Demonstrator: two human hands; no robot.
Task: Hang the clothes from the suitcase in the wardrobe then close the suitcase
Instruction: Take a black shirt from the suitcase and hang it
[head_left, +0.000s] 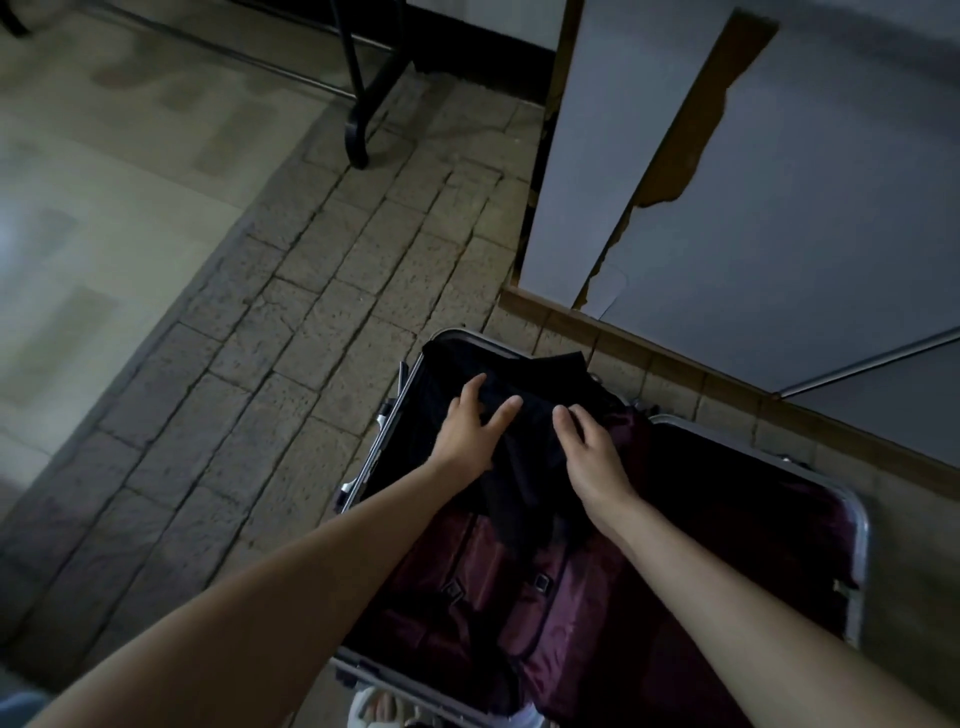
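We're reaching both hands into the open suitcase (860, 525), lower centre of frame. The black garment (540, 415) is lying directly under our fingertips, long axis running toward the lower centre. Left hand (470, 434) fingers are spreading, pressing soft, limp cloth; right hand (589, 452) fingers are relaxing apart, touching it. Maroon lining is glossy.
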